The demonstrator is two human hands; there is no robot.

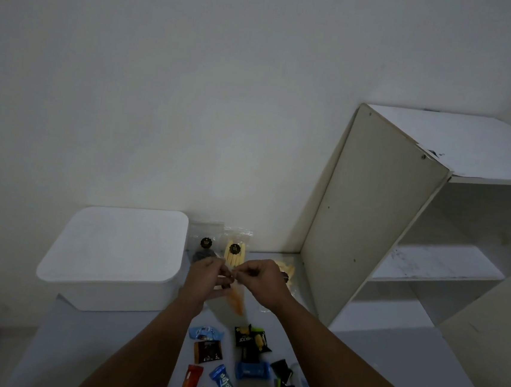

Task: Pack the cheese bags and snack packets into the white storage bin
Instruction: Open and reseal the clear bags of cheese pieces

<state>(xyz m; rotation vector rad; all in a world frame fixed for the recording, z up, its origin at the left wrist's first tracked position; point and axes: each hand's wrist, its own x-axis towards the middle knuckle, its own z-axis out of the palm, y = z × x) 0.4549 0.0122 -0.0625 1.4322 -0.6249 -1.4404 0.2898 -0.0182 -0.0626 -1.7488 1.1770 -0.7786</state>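
i've got both grips, left hand [206, 271] and right hand [259, 274], pinching the top of a cheese bag [235, 300] hanging long-axis down over the desk [371, 370], with the lidded white storage bin [110, 257] just left, nearer my left hand.

**A dim room with bare walls**

A plain white wall [196, 78] fills the upper view in low light. On the right stands a white shelf unit [424, 240] with open shelves, scuffed in places. A pale table [371, 376] sits below.
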